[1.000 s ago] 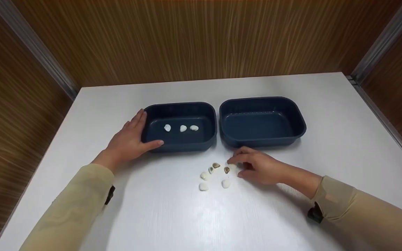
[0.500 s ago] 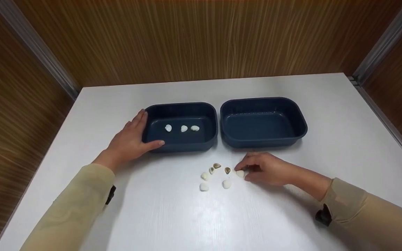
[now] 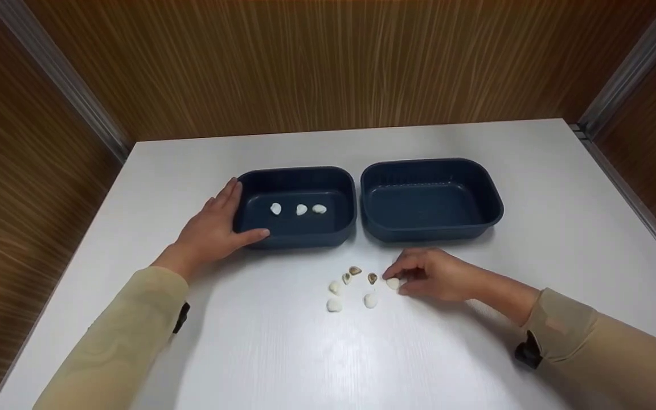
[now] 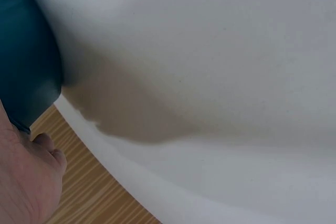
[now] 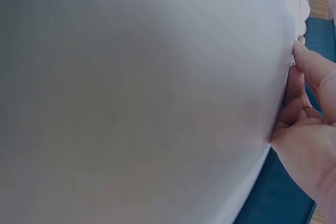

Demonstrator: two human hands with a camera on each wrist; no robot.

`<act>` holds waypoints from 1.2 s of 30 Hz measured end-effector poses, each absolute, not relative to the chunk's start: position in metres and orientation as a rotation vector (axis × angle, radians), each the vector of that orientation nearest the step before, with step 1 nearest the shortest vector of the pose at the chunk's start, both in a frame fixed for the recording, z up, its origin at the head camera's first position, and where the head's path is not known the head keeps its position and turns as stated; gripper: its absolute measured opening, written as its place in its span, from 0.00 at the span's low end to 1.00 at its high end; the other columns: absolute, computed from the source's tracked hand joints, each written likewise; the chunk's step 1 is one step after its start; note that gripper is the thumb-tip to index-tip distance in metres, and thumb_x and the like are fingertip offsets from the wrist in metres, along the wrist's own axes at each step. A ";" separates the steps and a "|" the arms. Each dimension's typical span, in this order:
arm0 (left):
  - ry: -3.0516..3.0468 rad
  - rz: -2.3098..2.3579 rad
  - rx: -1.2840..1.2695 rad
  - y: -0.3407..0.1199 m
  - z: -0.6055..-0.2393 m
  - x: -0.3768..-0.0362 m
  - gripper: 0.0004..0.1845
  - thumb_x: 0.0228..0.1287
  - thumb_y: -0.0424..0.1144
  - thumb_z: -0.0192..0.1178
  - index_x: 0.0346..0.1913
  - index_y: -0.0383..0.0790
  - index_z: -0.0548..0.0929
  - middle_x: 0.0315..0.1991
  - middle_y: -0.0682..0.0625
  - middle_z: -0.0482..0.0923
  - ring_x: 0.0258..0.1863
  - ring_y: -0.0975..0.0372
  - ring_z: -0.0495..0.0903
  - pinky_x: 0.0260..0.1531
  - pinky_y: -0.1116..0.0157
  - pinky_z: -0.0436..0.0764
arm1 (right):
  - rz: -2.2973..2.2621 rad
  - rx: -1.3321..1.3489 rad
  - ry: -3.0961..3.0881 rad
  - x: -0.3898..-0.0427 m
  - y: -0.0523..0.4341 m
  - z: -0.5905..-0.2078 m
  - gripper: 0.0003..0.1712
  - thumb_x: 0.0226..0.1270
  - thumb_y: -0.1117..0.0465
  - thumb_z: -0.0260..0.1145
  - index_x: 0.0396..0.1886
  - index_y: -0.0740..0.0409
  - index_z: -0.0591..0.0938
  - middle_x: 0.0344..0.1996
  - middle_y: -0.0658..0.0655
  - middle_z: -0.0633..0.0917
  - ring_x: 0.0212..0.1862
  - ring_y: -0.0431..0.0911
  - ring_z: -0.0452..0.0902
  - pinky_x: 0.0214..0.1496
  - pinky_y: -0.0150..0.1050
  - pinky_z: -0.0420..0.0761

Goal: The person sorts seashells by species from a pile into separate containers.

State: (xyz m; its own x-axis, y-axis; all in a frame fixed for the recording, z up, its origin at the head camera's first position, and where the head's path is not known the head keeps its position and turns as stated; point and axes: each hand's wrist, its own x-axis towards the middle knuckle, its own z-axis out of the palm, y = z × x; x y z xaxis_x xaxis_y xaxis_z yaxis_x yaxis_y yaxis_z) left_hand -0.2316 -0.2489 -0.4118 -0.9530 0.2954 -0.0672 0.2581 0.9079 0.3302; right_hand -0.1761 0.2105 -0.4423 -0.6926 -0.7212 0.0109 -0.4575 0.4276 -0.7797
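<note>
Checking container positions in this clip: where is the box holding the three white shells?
In the head view, the three-shell box stands just left of the other dark blue box, with the left hand resting against its left end.

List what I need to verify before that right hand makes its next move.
1. Pale shell between right hand's thumb and forefinger: ok.
2. Grip firm enough to lift: cannot tell; the fingers hide part of the shell.
3. Pale shell in a bin: not ok; it is in front of the right bin.
4. Nearest brown shell apart from the fingertips: ok, a narrow gap shows.
5. Left hand at the left bin: ok, it touches the side.
6. Both bins upright: ok.
</note>
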 end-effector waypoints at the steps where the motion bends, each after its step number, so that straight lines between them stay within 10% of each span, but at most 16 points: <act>1: 2.956 0.487 0.431 -0.249 -0.412 -0.232 0.67 0.64 0.82 0.53 0.87 0.39 0.36 0.88 0.46 0.31 0.85 0.46 0.42 0.82 0.47 0.46 | -1.141 -1.012 2.360 -0.176 0.211 -0.443 0.17 0.67 0.69 0.77 0.55 0.55 0.91 0.44 0.52 0.87 0.44 0.47 0.80 0.45 0.30 0.80; 36: 2.953 0.491 0.442 -0.250 -0.412 -0.232 0.67 0.65 0.81 0.53 0.87 0.38 0.36 0.88 0.45 0.32 0.85 0.43 0.42 0.82 0.46 0.48 | -1.185 -0.949 2.311 -0.171 0.207 -0.446 0.12 0.69 0.70 0.74 0.47 0.53 0.86 0.36 0.49 0.82 0.41 0.44 0.77 0.43 0.30 0.76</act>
State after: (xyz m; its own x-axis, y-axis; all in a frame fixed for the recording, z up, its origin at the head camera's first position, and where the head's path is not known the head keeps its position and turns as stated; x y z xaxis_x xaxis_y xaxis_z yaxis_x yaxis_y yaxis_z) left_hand -0.2324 -0.2496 -0.4123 -0.9509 0.3027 -0.0652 0.2653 0.9050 0.3326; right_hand -0.1714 0.2070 -0.4456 -0.7026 -0.7112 -0.0233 -0.3962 0.4182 -0.8174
